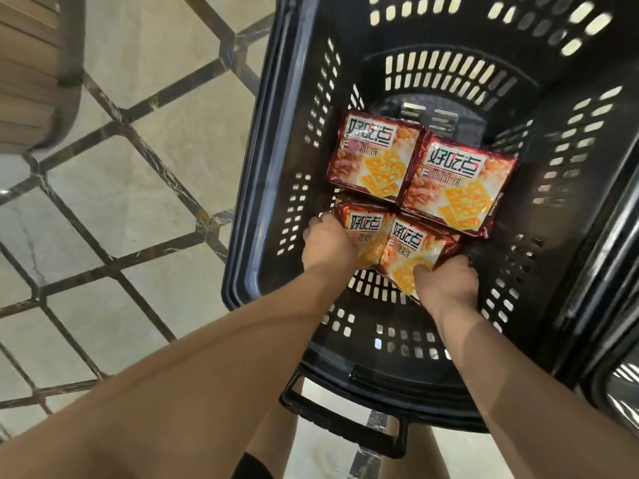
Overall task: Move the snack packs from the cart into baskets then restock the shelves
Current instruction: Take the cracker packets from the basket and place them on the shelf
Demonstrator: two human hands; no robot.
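A pale tiled floor (121, 202), crossed by dark marbled strips, is filling the left side of the head view. On it a black slotted basket (242, 167) is standing, taking up most of the right side, with its handle (345, 420) pointing back toward the person. A slatted wooden piece (27, 63) with a dark frame is showing in the upper left corner, well apart from the basket. Two bare forearms are reaching down from the lower edge into the basket.

Four red and orange snack packs are lying face up on the basket bottom, two by two and touching. The far-left pack (373, 153) is lying flat. The far-right pack (456, 181) is sitting just beside it, slightly turned, its near edge lying over the far edge of the near-right pack (418, 250). The near-left pack (366, 229) is lying below the far-left one.

The left grip (328, 243) is resting over the outer left side of the near-left pack, its fingers curling round that edge and holding the pack. The right grip (446, 285) is holding the near-right pack at its near right corner, thumb pressing on the printed face and fingers curling round the right edge. That pack is tilting a little against its neighbour.
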